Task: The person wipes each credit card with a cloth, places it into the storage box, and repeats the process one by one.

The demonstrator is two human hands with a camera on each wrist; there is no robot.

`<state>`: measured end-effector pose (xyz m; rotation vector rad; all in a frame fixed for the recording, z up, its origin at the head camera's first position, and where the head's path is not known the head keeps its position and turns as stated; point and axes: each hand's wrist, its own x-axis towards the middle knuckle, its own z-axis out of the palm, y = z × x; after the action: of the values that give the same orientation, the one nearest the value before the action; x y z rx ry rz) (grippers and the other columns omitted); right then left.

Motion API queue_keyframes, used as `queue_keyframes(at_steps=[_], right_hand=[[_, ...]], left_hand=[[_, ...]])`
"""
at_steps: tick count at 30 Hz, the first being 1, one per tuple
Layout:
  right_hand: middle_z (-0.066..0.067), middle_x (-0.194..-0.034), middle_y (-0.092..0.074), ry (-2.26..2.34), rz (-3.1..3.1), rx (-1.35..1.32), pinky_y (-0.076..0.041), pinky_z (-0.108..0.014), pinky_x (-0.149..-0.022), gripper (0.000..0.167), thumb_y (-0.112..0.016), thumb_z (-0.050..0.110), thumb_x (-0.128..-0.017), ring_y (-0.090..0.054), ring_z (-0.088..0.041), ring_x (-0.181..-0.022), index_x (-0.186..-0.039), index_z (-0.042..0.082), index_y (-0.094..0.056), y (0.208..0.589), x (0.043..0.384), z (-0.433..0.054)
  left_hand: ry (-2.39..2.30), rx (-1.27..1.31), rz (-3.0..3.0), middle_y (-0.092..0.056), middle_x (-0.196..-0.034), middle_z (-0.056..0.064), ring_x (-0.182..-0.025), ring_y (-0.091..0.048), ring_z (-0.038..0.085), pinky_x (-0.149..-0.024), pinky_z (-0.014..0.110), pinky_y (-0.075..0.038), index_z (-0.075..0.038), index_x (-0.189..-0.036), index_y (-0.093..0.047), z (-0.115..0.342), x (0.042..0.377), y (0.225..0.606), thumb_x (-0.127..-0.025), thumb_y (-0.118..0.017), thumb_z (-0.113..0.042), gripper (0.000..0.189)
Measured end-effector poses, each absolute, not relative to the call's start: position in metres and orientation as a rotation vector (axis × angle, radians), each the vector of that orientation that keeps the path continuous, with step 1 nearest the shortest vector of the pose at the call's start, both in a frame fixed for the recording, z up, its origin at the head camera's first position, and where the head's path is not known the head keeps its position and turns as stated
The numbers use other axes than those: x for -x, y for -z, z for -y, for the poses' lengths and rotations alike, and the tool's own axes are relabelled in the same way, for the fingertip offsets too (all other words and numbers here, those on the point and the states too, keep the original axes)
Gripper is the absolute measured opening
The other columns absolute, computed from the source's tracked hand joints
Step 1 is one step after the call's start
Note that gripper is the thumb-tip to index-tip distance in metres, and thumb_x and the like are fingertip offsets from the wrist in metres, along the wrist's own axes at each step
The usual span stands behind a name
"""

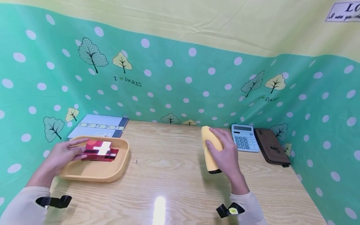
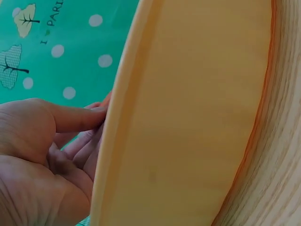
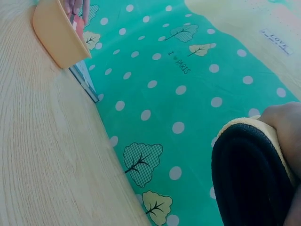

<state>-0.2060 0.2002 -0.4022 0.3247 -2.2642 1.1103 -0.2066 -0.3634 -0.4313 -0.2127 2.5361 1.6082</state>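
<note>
In the head view, my left hand reaches over the left rim of a pale orange tray. Its fingers pinch the left edge of a flat red packet bearing a bright white cross shape; more red shows beneath it. From the left wrist, the tray's side wall hides the fingertips of that hand. On the right, my right hand grips a yellow case above the table, tilted, thumb across its near face. The right wrist view shows the case's black oval end.
A light blue folder lies behind the tray. At the back right are a blue calculator and a brown zip pouch, side by side. Polka-dot cloth walls in the wooden table at the back and sides.
</note>
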Motion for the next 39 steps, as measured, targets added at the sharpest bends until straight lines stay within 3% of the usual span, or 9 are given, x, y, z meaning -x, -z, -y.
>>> queue_keyframes(at_steps=[4, 9, 12, 17, 21, 24, 27, 34, 39], right_hand=[[-0.005, -0.135, -0.065, -1.104, 2.27, -0.328, -0.049, -0.023, -0.079, 0.051, -0.083, 0.014, -0.086, -0.062, -0.02, -0.113, -0.134, 0.024, -0.07, 0.402, 0.206, -0.2], [-0.003, -0.135, -0.066, -1.103, 2.278, -0.333, -0.048, -0.023, -0.081, 0.05, -0.083, 0.015, -0.086, -0.061, -0.02, -0.116, -0.134, 0.024, -0.07, 0.402, 0.206, -0.2], [-0.003, -0.136, -0.066, -1.106, 2.288, -0.338, -0.048, -0.026, -0.084, 0.05, -0.083, 0.015, -0.086, -0.062, -0.021, -0.118, -0.134, 0.024, -0.07, 0.403, 0.206, -0.2], [-0.004, -0.135, -0.067, -1.114, 2.306, -0.333, -0.05, -0.032, -0.085, 0.052, -0.083, 0.015, -0.086, -0.063, -0.024, -0.117, -0.135, 0.026, -0.07, 0.403, 0.205, -0.199], [-0.005, -0.133, -0.067, -1.112, 2.316, -0.325, -0.051, -0.033, -0.083, 0.051, -0.083, 0.016, -0.086, -0.064, -0.025, -0.114, -0.135, 0.026, -0.07, 0.404, 0.206, -0.198], [-0.006, -0.132, -0.067, -1.111, 2.319, -0.324, -0.052, -0.033, -0.082, 0.05, -0.083, 0.016, -0.087, -0.064, -0.025, -0.113, -0.134, 0.026, -0.07, 0.404, 0.205, -0.198], [-0.006, -0.131, -0.068, -1.105, 2.32, -0.327, -0.052, -0.033, -0.082, 0.05, -0.083, 0.015, -0.086, -0.065, -0.025, -0.111, -0.134, 0.025, -0.07, 0.405, 0.205, -0.197], [-0.006, -0.128, -0.069, -1.03, 2.359, -0.358, -0.052, -0.031, -0.075, 0.051, -0.083, 0.017, -0.086, -0.066, -0.022, -0.1, -0.135, 0.024, -0.07, 0.412, 0.204, -0.197], [-0.006, -0.13, -0.069, -1.022, 2.382, -0.335, -0.052, -0.032, -0.076, 0.05, -0.082, 0.018, -0.087, -0.066, -0.024, -0.103, -0.135, 0.024, -0.069, 0.418, 0.204, -0.201]], left_hand=[[-1.55, 0.243, -2.568, -0.033, -0.155, 0.043, -0.089, -0.073, 0.0, -0.088, 0.028, -0.064, 0.006, -0.157, -0.03, 0.365, 0.208, 0.431, -0.107, -0.049, -0.006, 0.055], [-1.574, 0.281, -2.556, -0.037, -0.154, 0.041, -0.09, -0.071, -0.002, -0.089, 0.028, -0.064, 0.0, -0.158, -0.031, 0.367, 0.211, 0.433, -0.106, -0.053, -0.01, 0.057], [-1.608, 0.304, -2.548, -0.057, -0.14, 0.029, -0.09, -0.071, -0.002, -0.089, 0.028, -0.064, -0.002, -0.159, -0.032, 0.37, 0.212, 0.435, -0.107, -0.054, -0.013, 0.057], [-1.702, 0.317, -2.499, -0.052, -0.145, 0.035, -0.091, -0.074, 0.001, -0.091, 0.028, -0.063, 0.003, -0.157, -0.033, 0.369, 0.211, 0.435, -0.108, -0.05, -0.012, 0.054], [-1.851, 0.284, -2.404, -0.075, -0.12, 0.003, -0.089, -0.075, 0.002, -0.088, 0.026, -0.063, -0.006, -0.148, -0.054, 0.369, 0.211, 0.437, -0.105, -0.056, -0.008, 0.043], [-1.97, 0.237, -2.316, -0.072, -0.098, -0.027, -0.088, -0.075, 0.0, -0.085, 0.023, -0.064, -0.019, -0.127, -0.073, 0.37, 0.212, 0.438, -0.101, -0.064, -0.005, 0.03], [-1.945, 0.199, -2.351, -0.073, -0.098, -0.028, -0.089, -0.072, -0.006, -0.084, 0.019, -0.063, -0.021, -0.122, -0.075, 0.37, 0.213, 0.439, -0.099, -0.068, -0.007, 0.028], [-1.715, 0.179, -2.561, -0.07, -0.105, -0.033, -0.095, -0.064, -0.017, -0.084, 0.008, -0.057, 0.004, -0.148, -0.049, 0.371, 0.211, 0.441, -0.1, -0.071, -0.02, 0.059], [-1.636, 0.212, -2.622, -0.069, -0.105, -0.036, -0.095, -0.061, -0.022, -0.079, 0.006, -0.056, 0.001, -0.15, -0.048, 0.373, 0.211, 0.439, -0.102, -0.067, -0.028, 0.059]])
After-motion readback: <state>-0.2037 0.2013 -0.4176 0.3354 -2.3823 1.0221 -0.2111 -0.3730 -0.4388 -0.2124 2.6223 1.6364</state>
